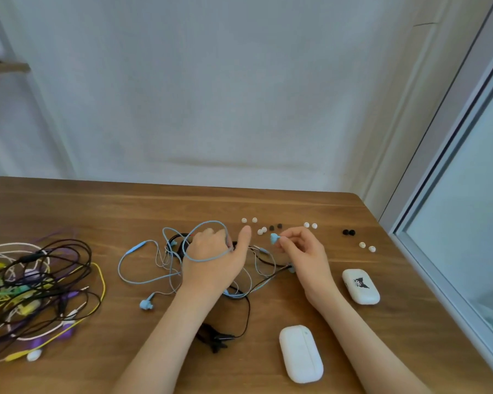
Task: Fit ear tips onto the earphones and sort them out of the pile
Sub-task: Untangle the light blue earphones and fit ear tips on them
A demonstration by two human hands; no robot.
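Earbud (273, 238), pale blue, pinched in my right hand (302, 248) above the tabletop (97, 211); blue cable (143, 281) loops round my left hand (214, 257), whose grip I cannot tell. Plain white case (300, 354) and printed case (360, 285) lie closed.

1. Blue earphones (136, 247): a thin light-blue cable with an inline remote, sprawled in loose loops on the bench (97, 211) at centre frame. One loop lies across the back of the left hand (211, 251).
2. Held blue earbud (273, 238): pinched at the fingertips of the right hand (302, 248), just right of centre.
3. Loose blue earbud (146, 304): lying on the bench, lower left of centre.
4. White ear tips (244, 220): small pairs spread in a row above the hands; a black pair (348, 232) lies further right.
5. Pile (34, 294): tangled black, yellow, purple and white cables at the left edge.
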